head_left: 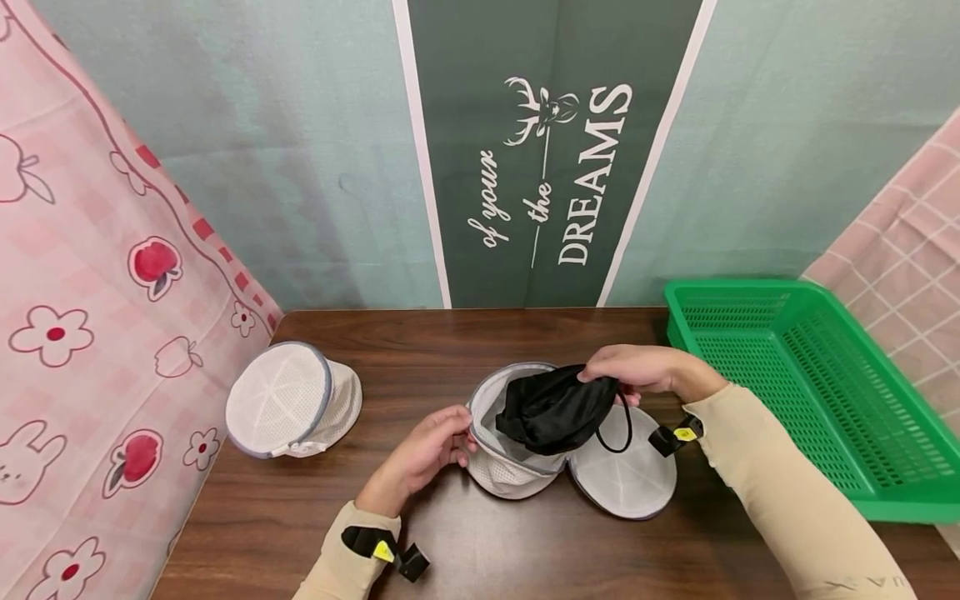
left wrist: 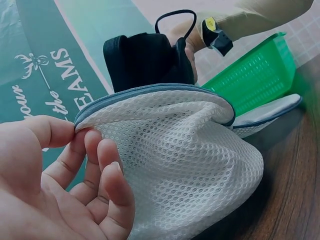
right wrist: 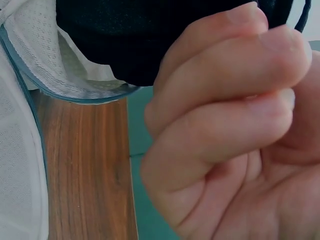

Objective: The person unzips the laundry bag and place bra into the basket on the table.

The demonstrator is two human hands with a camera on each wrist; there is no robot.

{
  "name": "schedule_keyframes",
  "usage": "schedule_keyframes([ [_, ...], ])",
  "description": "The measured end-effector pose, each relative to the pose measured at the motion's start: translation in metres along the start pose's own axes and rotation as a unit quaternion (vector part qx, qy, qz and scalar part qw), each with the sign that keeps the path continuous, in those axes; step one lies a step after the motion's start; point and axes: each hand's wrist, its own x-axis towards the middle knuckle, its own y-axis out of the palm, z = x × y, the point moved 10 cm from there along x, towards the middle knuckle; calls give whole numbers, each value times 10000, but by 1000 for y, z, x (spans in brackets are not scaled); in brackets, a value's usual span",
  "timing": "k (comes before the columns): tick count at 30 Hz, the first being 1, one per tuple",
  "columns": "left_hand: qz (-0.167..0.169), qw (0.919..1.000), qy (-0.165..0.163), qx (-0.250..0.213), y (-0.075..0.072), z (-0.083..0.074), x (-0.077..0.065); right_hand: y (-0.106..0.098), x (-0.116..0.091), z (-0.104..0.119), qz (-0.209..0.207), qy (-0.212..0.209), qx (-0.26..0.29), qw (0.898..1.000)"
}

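Note:
A round white mesh laundry bag (head_left: pixel 510 481) with a grey-blue zipped rim stands on the table, its lid (head_left: pixel 633 479) folded open to the right. My left hand (head_left: pixel 429 450) pinches the left side of the rim (left wrist: pixel 150 89) between thumb and forefinger. My right hand (head_left: pixel 647 368) grips a folded black garment (head_left: pixel 555 408) with a thin strap loop (head_left: pixel 628 425), tilted over the bag's mouth. In the right wrist view, curled fingers (right wrist: pixel 215 95) lie against the black fabric. The garment's lower part hides some of the bag's inside.
A second white mesh laundry bag (head_left: pixel 288 404), lid closed over it, sits at the table's left. A green plastic basket (head_left: pixel 780 400) stands at the right. Curtains hang behind and on both sides of the brown wooden table (head_left: pixel 420 350).

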Motion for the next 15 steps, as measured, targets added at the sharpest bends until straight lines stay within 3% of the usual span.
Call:
schedule_keyframes([
  [15,0,10000,1,-19,-1,1,0,-5,-25,12,84,-243,-163,9995],
])
